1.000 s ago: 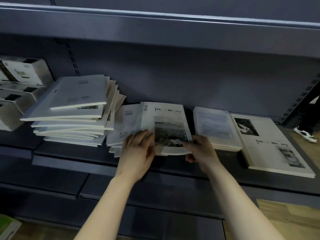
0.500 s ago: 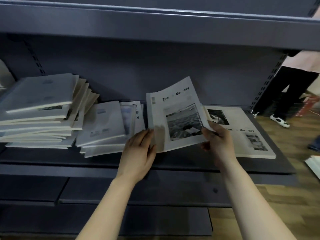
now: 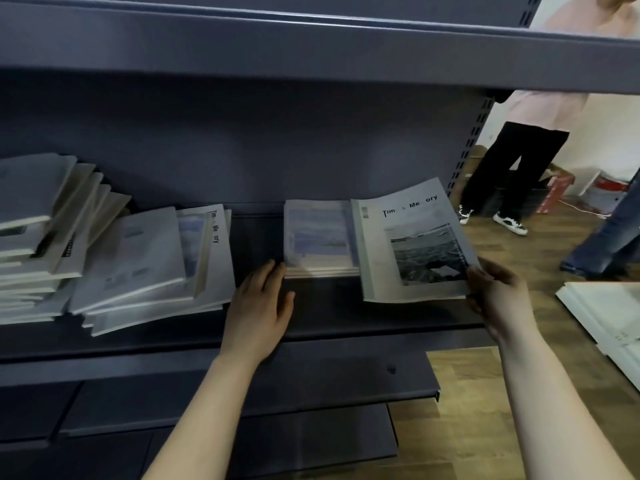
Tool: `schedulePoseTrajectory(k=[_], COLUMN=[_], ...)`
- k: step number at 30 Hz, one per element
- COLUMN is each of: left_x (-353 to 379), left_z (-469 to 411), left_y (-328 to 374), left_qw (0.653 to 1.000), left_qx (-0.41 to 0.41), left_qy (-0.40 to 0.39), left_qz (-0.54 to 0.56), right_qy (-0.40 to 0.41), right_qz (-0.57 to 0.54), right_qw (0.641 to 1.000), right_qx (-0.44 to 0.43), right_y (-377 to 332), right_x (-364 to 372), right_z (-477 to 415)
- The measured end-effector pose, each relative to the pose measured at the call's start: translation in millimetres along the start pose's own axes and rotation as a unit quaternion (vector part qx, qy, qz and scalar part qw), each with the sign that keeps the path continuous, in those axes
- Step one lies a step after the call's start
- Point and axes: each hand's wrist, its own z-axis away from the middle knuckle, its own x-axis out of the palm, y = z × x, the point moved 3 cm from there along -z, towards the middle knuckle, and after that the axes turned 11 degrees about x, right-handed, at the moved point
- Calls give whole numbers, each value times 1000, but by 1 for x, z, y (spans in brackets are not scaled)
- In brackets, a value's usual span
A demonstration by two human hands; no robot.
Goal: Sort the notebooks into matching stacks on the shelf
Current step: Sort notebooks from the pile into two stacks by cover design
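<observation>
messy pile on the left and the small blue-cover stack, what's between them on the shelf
In the head view, only bare shelf and the left hand, fingertips touching the blue-cover stack; messy pile lies apart.

Notebook carried right along the shelf

The right hand (image 3: 498,299) has lifted the photo-cover notebook (image 3: 412,244) off the middle pile (image 3: 152,265) and moved it to the right end of the shelf (image 3: 346,320), over the stack there. The left hand (image 3: 261,306) has let go and now lies flat on bare shelf, fingertips by the blue-cover stack (image 3: 320,237). The view has swung right.
</observation>
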Motion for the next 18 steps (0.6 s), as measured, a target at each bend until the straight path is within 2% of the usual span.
schedulePoseTrajectory(k=[8,15,18], left_x=[8,13,14], left_z=[-1,1,1], left_y=[-4,-6,-7], left_qw=[999,999,998], left_qx=[-36,-43,-46], left_qy=[5,1,-3], left_qz=[27,29,32], right_qy=[91,147,165], right_qz=[119,299,344], right_qw=[989,939,918], right_qx=[-11,-90,-111], right_y=[0,-3,-3], right_x=[-30,-25,-22], right_z=[-24,-31,-37])
